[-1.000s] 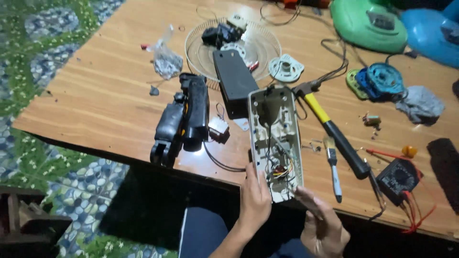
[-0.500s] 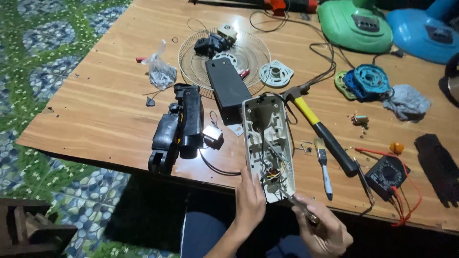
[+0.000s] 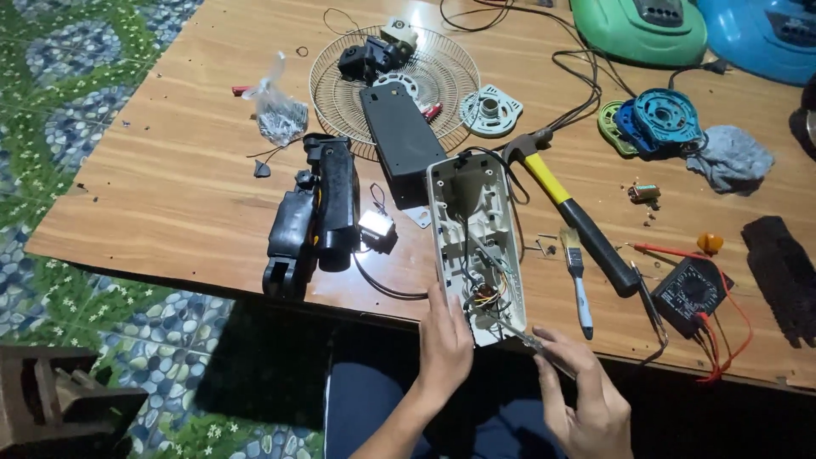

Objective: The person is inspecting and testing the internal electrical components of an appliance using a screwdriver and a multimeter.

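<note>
An opened white plastic housing (image 3: 473, 221) with wires and small parts inside lies tilted at the near edge of the wooden table (image 3: 170, 170). My left hand (image 3: 444, 344) grips its near left end. My right hand (image 3: 582, 398) holds a thin metal tool (image 3: 520, 336) whose tip reaches into the housing's near end, by a bundle of coloured wires (image 3: 484, 296). A black cover (image 3: 401, 141) lies just beyond the housing.
Black casing parts (image 3: 314, 217), a yellow-handled hammer (image 3: 571, 212), a small brush (image 3: 578, 276), a multimeter with red leads (image 3: 693, 293), a wire fan grille (image 3: 395, 81), a bag of screws (image 3: 279, 115), blue and green fan parts (image 3: 654, 119) and a grey rag (image 3: 729, 157) cover the table.
The view has shifted slightly. My right hand has moved up toward the housing, bringing the tool tip into its near end. My left hand stays on the housing.
</note>
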